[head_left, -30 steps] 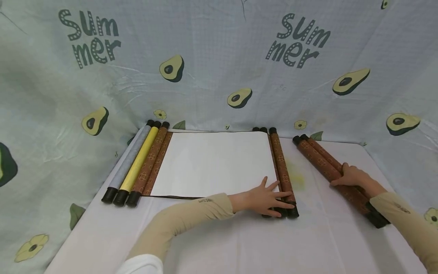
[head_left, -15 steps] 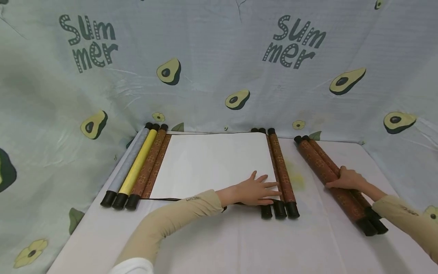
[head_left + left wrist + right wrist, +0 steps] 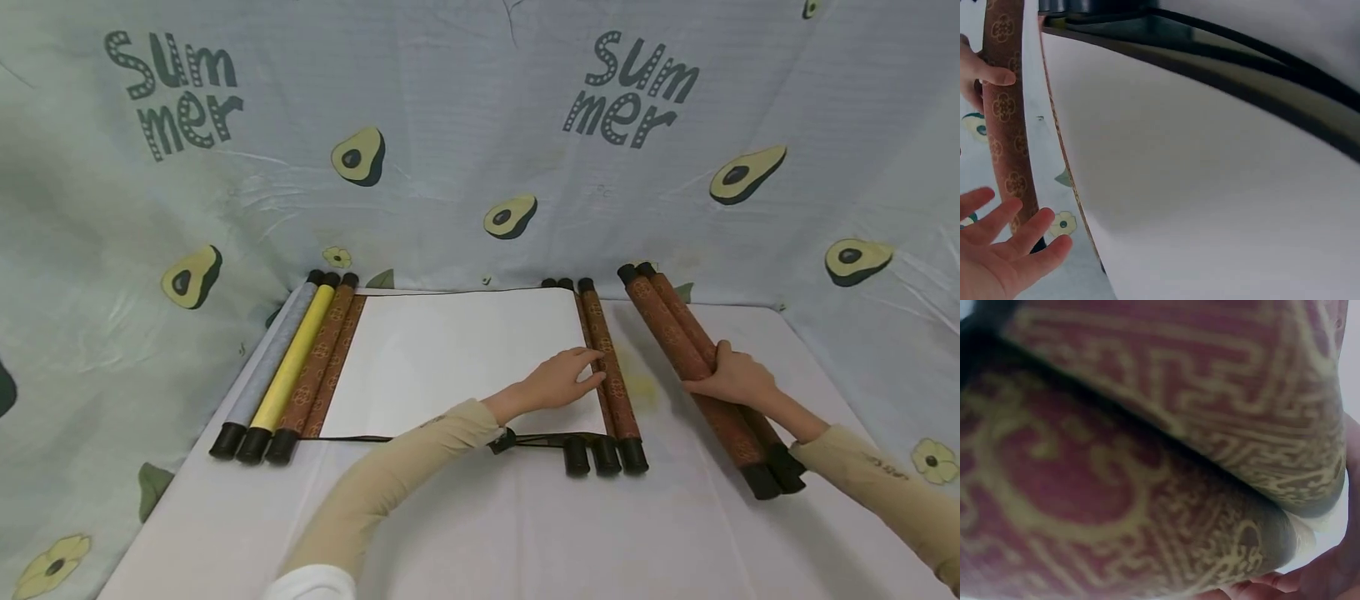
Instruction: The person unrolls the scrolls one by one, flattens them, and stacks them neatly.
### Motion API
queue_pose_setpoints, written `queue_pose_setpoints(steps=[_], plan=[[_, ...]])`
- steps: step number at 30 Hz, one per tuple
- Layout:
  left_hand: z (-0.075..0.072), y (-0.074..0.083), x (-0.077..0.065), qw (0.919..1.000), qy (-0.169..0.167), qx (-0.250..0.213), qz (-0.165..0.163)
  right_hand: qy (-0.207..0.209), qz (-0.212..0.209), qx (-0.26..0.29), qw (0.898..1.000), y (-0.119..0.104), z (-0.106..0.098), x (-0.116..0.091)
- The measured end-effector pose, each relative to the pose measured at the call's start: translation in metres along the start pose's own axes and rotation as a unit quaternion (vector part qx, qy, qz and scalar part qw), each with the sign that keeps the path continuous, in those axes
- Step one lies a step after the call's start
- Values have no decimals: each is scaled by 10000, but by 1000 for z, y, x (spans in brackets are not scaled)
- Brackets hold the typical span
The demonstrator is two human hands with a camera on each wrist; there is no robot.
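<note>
My right hand (image 3: 735, 381) grips two brown patterned scrolls (image 3: 667, 327) lying side by side, tilted and raised off the table at the right. In the right wrist view their gold-patterned brown surfaces (image 3: 1072, 475) fill most of the frame. My left hand (image 3: 558, 379) hovers over the right part of white paper (image 3: 457, 358), which spreads between brown scroll rods. Its fingers are spread in the left wrist view and hold nothing. Just beside those fingertips lies a brown scroll rod (image 3: 617, 387) with black end caps.
At the left lie a grey roll (image 3: 273, 362), a yellow roll (image 3: 298, 358) and a brown roll (image 3: 318, 362), side by side. A dark strap (image 3: 502, 442) runs along the paper's near edge. Behind the table (image 3: 480, 533) hangs an avocado-print cloth (image 3: 435, 100).
My right hand has lifted the two scrolls and brought them left. My left hand has come up off the black-capped rod ends and moved back and left over the paper.
</note>
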State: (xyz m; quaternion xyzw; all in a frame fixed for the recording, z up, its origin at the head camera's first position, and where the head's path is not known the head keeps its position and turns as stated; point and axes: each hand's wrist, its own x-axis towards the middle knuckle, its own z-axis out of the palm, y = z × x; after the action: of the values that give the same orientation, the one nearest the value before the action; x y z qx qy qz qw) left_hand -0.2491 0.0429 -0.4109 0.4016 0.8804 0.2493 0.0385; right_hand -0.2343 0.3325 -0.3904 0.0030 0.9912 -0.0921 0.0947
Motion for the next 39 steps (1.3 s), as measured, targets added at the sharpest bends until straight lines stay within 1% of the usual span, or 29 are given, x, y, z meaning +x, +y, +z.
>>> queue_pose_setpoints(steps=[3, 6, 8, 9, 10, 11, 12, 13, 14, 16, 18, 19, 22, 23, 24, 25, 27, 29, 31, 33, 35, 37, 39], plan=[[3, 2, 8, 9972, 314, -653, -162, 237, -52, -127, 9996, -11, 0, -3], [7, 5, 16, 9884, 541, -1368, -365, 397, -100, -313, 9987, -20, 1, -8], [8, 9, 21, 9792, 602, -1842, -598, 518, -166, -456, 9975, -26, 0, -12], [9, 11, 24, 9728, 594, -2097, -782, 612, -213, -539, 9964, -29, 0, -14], [10, 12, 25, 9644, 570, -2392, -976, 713, -268, -626, 9951, -32, -1, -16], [10, 14, 27, 9533, 544, -2732, -1169, 812, -316, -735, 9935, -35, -2, -17], [10, 16, 29, 9379, 523, -3143, -1374, 924, -376, -843, 9914, -37, -2, -19], [10, 17, 30, 9180, 510, -3609, -1564, 1028, -429, -955, 9892, -39, -3, -20], [11, 18, 32, 8941, 525, -4092, -1743, 1116, -474, -1061, 9869, -42, -3, -22], [11, 20, 34, 8370, 589, -5058, -2005, 1217, -552, -1269, 9829, -46, -3, -23], [11, 21, 36, 7764, 694, -5887, -2141, 1279, -657, -1484, 9784, -51, -3, -25], [11, 22, 36, 7504, 731, -6202, -2166, 1339, -728, -1613, 9751, -53, -3, -26], [11, 22, 35, 6813, 846, -6921, -2229, 1564, -925, -1911, 9646, -58, -3, -27], [11, 22, 35, 6600, 890, -7111, -2254, 1660, -984, -1971, 9612, -59, -3, -28], [11, 21, 35, 6438, 924, -7242, -2293, 1747, -1039, -2014, 9582, -60, -2, -28], [10, 21, 34, 6300, 958, -7351, -2316, 1810, -1082, -2039, 9560, -61, -3, -28], [9, 21, 34, 6032, 1008, -7553, -2355, 1852, -1136, -2024, 9549, -65, -4, -29], [9, 22, 34, 5840, 1030, -7704, -2342, 1873, -1200, -2035, 9535, -69, -5, -30], [9, 24, 34, 5691, 1029, -7826, -2302, 1902, -1268, -2056, 9516, -73, -5, -31], [9, 26, 35, 5557, 1072, -7919, -2294, 1995, -1352, -2099, 9475, -75, -5, -31], [8, 27, 35, 5500, 1147, -7948, -2294, 2090, -1429, -2109, 9441, -78, -4, -31], [7, 28, 34, 5551, 1229, -7903, -2284, 2115, -1461, -2113, 9430, -79, -3, -31], [6, 28, 32, 5574, 1299, -7885, -2250, 2043, -1465, -2066, 9456, -82, -3, -31]])
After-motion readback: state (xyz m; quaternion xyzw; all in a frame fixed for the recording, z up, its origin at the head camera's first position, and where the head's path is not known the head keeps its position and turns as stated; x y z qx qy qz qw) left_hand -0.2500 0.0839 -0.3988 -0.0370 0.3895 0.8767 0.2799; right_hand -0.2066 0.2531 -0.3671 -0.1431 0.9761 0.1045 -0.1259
